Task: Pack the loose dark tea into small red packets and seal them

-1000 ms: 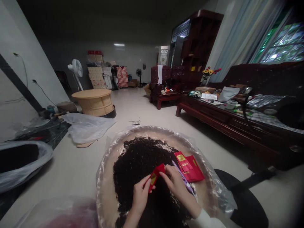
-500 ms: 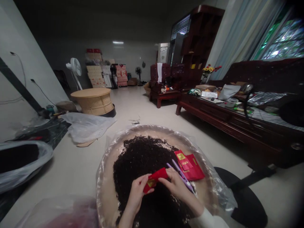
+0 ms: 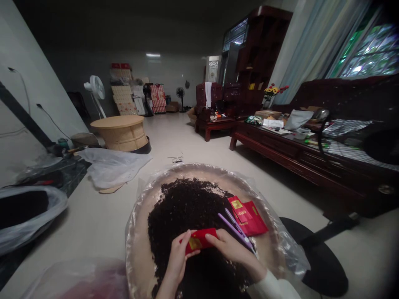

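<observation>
A small red packet [image 3: 203, 238] with gold print stretches between my two hands, lying nearly level. My left hand [image 3: 180, 250] pinches its left end between thumb and fingers. At the other end, my right hand [image 3: 227, 245] grips it with the thumb on top. Below both hands spreads a heap of dark, loose, leaf-like material [image 3: 190, 203], in a big round tray [image 3: 139, 253] lined with clear plastic. Just right of my right hand rests a purple hair straightener [image 3: 234, 229], its arms apart. Several more red packets [image 3: 254, 220] lie flat beyond it, overlapping.
At left stands a plastic-lined container [image 3: 57, 207] of dark material. A clear plastic sheet [image 3: 115, 166] lies on the floor near a round wicker table [image 3: 120, 121]. A long dark wooden table [image 3: 274, 149] with clutter runs along the right. A black round base [image 3: 327, 261] stands beside the tray.
The red packet has gone from slanting to nearly level and sits slightly lower, its gold print more toward me. Both hands still hold it. The view has shifted slightly.
</observation>
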Motion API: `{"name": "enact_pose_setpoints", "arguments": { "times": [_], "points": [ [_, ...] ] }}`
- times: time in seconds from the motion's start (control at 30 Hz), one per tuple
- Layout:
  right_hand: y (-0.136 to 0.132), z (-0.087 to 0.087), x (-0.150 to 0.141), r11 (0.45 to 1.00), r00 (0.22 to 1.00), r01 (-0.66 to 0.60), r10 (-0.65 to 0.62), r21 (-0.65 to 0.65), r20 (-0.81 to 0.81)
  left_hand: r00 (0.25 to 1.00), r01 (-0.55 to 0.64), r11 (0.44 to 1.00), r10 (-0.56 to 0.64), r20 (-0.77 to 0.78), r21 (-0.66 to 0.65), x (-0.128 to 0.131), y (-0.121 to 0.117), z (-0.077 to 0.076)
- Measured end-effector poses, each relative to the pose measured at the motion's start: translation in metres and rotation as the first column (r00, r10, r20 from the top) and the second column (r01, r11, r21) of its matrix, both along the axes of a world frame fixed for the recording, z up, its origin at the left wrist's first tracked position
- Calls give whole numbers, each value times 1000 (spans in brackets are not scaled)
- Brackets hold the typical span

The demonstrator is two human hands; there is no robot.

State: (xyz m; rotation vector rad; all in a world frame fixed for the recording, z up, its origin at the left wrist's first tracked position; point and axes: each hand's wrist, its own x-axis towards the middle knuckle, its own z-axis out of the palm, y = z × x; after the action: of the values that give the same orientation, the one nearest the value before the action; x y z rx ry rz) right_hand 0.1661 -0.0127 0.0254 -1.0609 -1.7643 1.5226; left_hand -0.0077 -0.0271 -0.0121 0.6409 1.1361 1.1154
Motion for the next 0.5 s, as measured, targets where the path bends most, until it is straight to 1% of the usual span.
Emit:
{"name": "enact_pose_setpoints", "arguments": {
  "times": [0.07,0.13,0.17,0.2,0.23,0.27,0.3,0.33,0.37,0.4,0.43,0.47,0.5],
  "points": [
    [-1,-1,0,1000,999,-14,13,-17,-34,998,29,998,-26,-56,52,-3,3,-2],
    [-2,-2,1,997,998,-8,3,-74,-67,989,49,990,-30,-148,130,-6,6,-6],
    [-2,-4,1,994,996,-2,-8,-109,-84,975,37,981,6,-221,189,-7,7,-8],
    [-2,-5,1,991,995,5,-19,-137,-98,945,15,962,75,-318,271,-8,7,-10],
    [-1,-6,0,989,994,11,-27,-150,-106,886,6,926,170,-431,378,-8,6,-13],
    [0,-6,0,989,993,16,-32,-145,-110,796,41,871,268,-543,490,-8,5,-15],
    [1,-7,-1,991,993,19,-33,-131,-110,682,124,803,358,-638,584,-6,2,-17],
    [2,-7,-2,994,994,15,-28,-112,-109,562,242,731,430,-706,638,-5,0,-18],
    [3,-8,-3,996,994,7,-17,-94,-109,461,370,673,466,-755,641,-3,-3,-19],
    [5,-9,-5,997,994,-7,-1,-77,-105,380,466,631,490,-785,620,-1,-5,-20],
    [6,-9,-7,998,996,-18,13,-55,-93,326,530,604,503,-801,595,1,-6,-20],
    [7,-10,-8,1000,998,5,-5,-5,-70,297,565,587,511,-807,580,2,-6,-20],
    [9,-11,-10,998,999,39,-37,57,-40,291,581,574,517,-805,578,3,-5,-19]
  ]
}}
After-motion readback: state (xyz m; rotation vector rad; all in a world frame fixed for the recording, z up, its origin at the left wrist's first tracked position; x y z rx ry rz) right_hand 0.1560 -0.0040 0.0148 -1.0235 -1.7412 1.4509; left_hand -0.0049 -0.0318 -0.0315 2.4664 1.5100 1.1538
